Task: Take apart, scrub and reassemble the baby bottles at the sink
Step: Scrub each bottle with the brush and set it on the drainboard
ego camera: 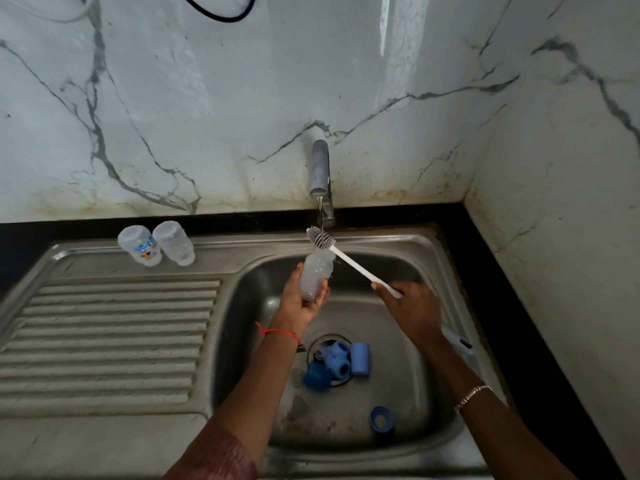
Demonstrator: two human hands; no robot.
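My left hand grips a clear, soapy baby bottle over the sink basin, its mouth tilted up toward the tap. My right hand holds the white handle of a bottle brush; its bristled head sits just above the bottle's mouth, under the thin stream of water from the tap. Two more clear bottles stand upside down on the sink's back ledge at the left. Several blue caps and rings lie around the drain, and one blue ring lies apart near the front.
The steel sink has a ribbed drainboard on the left. A marble wall rises behind and at the right, with a black counter strip along it. Another white-handled tool rests at the basin's right rim, partly hidden by my right arm.
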